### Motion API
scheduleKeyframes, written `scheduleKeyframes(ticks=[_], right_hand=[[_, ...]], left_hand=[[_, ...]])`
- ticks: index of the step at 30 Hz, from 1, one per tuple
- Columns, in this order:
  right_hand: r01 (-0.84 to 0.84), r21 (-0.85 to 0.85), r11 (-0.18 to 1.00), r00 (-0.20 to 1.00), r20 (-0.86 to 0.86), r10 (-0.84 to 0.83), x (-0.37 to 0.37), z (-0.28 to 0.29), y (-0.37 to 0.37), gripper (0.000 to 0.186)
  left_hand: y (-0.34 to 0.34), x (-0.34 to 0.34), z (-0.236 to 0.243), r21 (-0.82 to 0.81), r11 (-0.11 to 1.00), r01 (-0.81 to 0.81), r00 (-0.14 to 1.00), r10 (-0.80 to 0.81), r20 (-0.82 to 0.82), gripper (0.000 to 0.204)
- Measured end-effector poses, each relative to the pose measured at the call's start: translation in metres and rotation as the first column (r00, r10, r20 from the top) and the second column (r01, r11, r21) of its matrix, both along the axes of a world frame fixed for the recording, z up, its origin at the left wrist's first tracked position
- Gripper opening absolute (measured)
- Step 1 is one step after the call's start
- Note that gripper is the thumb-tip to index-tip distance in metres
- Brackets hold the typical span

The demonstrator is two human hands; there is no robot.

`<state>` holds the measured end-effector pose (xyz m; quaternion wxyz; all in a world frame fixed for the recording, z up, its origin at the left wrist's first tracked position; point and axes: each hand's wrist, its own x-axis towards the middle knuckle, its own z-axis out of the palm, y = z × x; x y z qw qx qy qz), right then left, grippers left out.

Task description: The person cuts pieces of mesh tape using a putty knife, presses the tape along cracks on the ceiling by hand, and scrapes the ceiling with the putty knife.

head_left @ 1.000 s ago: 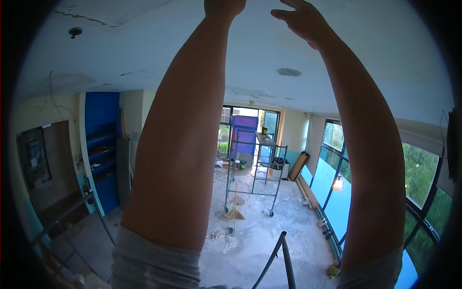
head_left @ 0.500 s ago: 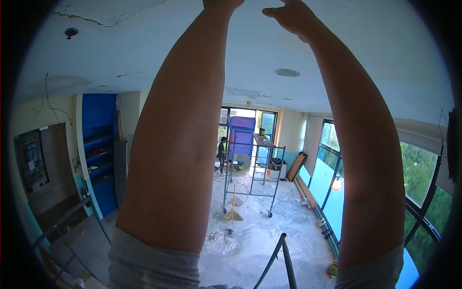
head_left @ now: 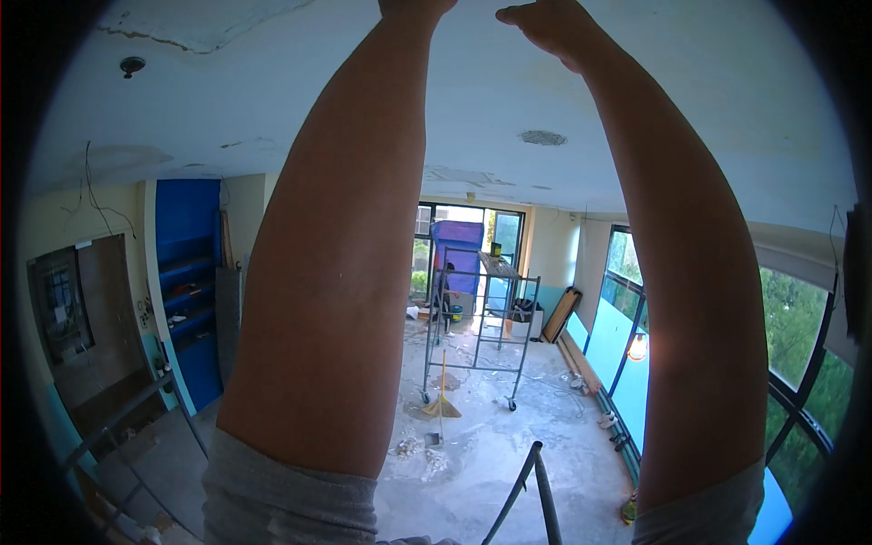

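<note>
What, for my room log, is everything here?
Ceiling fitting: one, dark, upper left
Shelving unit: one, blue, left wall
Wheeled scaffold: one, grey, floor centre
Panel: one, purple, behind scaffold
Person: one, dark clothing, behind scaffold
Broom: one, yellow, before scaffold
Dustpan: one, grey, beside broom
Clutter: uncounted, mixed, floor
Bulb: one, glowing orange, right
Windows: several, dark frames, right wall
Tube frame: one, grey, lower centre
Arms: two, bare, foreground
Left hand: one, bare, top edge
Right hand: one, bare, top edge

No legible lettering, labels or brands; no readable numbers or signs in view
</note>
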<state>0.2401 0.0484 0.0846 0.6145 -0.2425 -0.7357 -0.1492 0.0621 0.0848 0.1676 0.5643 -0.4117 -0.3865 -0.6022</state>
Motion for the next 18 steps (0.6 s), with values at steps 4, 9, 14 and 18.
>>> scheduleKeyframes(ticks=[4,9,14,18], right_hand=[[0.012,0.060,0.998,1.000,-0.018,-0.011,0.000,0.002,0.005,0.078],[0.002,0.004,1.000,1.000,-0.024,-0.002,0.000,0.001,-0.003,0.077],[0.118,0.165,0.979,0.992,-0.054,-0.111,-0.003,0.008,0.018,0.075],[-0.071,0.078,0.994,0.997,0.046,0.067,0.000,0.027,0.026,0.074]], left_hand=[[-0.007,0.006,-0.005,-0.039,0.999,0.014,1.000,-0.014,0.019,0.044],[-0.016,0.023,-0.024,0.057,0.969,0.239,0.954,-0.246,0.171,0.045],[-0.021,0.029,-0.027,-0.029,0.937,0.348,0.935,-0.344,0.082,0.041],[-0.002,0.026,-0.019,-0.051,0.868,0.493,0.855,-0.495,-0.156,0.034]])
